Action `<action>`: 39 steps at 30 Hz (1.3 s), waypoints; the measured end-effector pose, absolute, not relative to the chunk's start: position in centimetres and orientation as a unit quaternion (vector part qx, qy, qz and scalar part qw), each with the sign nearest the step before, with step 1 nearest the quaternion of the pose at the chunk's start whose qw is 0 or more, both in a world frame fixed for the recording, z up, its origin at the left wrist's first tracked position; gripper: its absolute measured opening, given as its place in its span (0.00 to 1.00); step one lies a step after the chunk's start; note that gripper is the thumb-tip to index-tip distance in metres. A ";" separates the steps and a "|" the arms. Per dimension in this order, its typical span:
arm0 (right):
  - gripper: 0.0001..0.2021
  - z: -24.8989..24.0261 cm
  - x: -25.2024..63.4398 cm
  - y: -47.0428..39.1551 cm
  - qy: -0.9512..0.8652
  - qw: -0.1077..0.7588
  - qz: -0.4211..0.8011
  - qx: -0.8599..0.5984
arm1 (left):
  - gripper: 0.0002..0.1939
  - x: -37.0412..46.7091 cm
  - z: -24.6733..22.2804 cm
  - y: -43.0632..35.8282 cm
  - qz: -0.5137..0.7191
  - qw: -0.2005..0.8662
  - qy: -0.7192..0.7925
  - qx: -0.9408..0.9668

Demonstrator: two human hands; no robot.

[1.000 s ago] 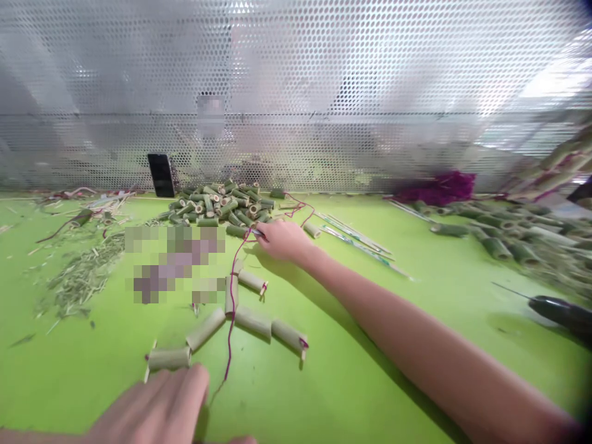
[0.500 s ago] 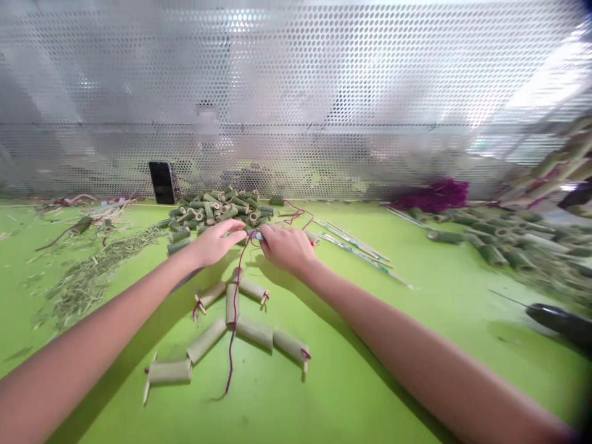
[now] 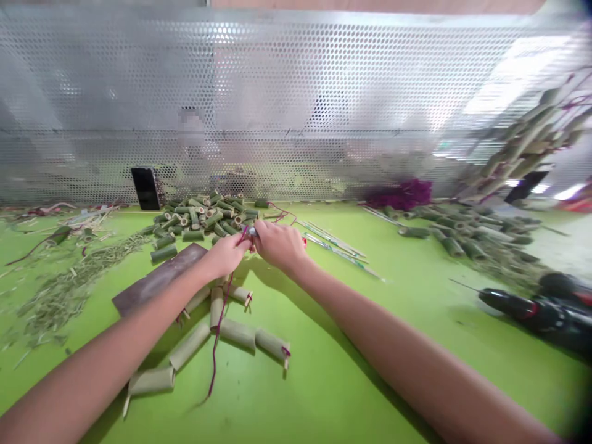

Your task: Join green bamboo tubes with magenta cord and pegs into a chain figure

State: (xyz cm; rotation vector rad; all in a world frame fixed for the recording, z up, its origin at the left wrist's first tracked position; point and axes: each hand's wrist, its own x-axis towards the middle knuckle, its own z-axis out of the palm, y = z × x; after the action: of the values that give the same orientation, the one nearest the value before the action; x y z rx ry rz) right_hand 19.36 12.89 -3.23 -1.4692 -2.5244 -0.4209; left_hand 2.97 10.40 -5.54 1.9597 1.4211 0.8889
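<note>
My left hand (image 3: 227, 254) is closed on a purple string (image 3: 216, 351), which hangs down over the bamboo figure. My right hand (image 3: 279, 245), touching or almost touching the left, is closed around a small pale object (image 3: 251, 230) too small to identify. Below them lies a figure of pale bamboo tubes (image 3: 237, 333), with a central tube (image 3: 216, 308) and limbs tied with purple string and small sticks at their ends. My left forearm hides part of it.
Behind my hands is a pile of green bamboo pieces (image 3: 212, 218), left of it a phone (image 3: 145, 189). A brown block (image 3: 160, 279) lies under my left forearm. Thin sticks (image 3: 340, 245), a drill (image 3: 531, 308) and more bamboo (image 3: 481, 233) are at right. A perforated metal screen (image 3: 277, 105) stands behind.
The view has turned to the right, showing more of the drill. My left hand has closed and come up against my right hand, and the brown block shows more.
</note>
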 end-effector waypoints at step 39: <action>0.17 -3.9 20.7 15.5 -0.831 0.080 -0.133 -0.534 | 0.22 4.0 -4.7 7.8 0.289 0.108 0.467 0.829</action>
State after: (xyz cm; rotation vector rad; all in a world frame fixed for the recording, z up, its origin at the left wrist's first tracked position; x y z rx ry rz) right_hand 20.72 15.47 -3.95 -1.5963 -2.4876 -0.3970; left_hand 4.02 7.85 -4.67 2.4377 1.3739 0.8516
